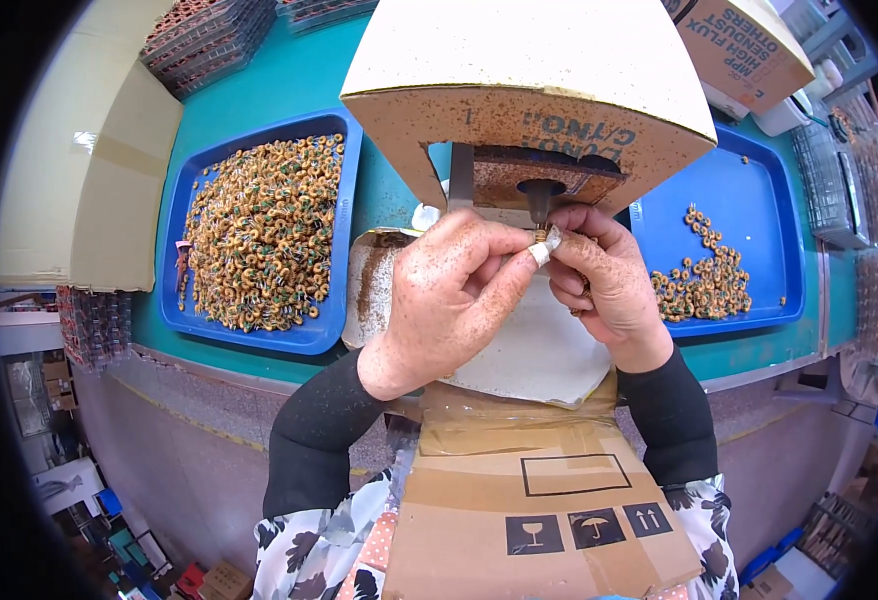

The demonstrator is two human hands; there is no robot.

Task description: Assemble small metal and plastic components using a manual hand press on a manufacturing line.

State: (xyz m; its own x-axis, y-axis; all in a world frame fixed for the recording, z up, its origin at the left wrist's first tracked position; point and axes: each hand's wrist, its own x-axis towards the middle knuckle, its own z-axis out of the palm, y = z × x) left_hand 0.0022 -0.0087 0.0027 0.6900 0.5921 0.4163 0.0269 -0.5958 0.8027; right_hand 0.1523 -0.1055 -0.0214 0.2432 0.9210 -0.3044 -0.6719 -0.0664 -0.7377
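At the tip of a dark tapered tool (539, 203), a small copper-coloured wire-wound ring coil (541, 236) is pinched between my fingertips. My left hand (444, 300) grips it from the left with thumb and forefinger. From the other side my right hand (607, 285) closes on it too, with white tape wrapped round a fingertip. Something copper-coloured shows in the curled fingers of the right hand, partly hidden. The tool sticks out of a hole in a rusty plate, inside an upturned cardboard box (529, 50). Brown specks dust both hands.
A blue tray (351, 215) heaped with ring coils stands on the left. A second blue tray (784, 200) on the right holds fewer. Beneath my hands lies a white sheet (529, 350); a cardboard panel (549, 550) covers my lap. Stacked clear trays (209, 45) stand at far left.
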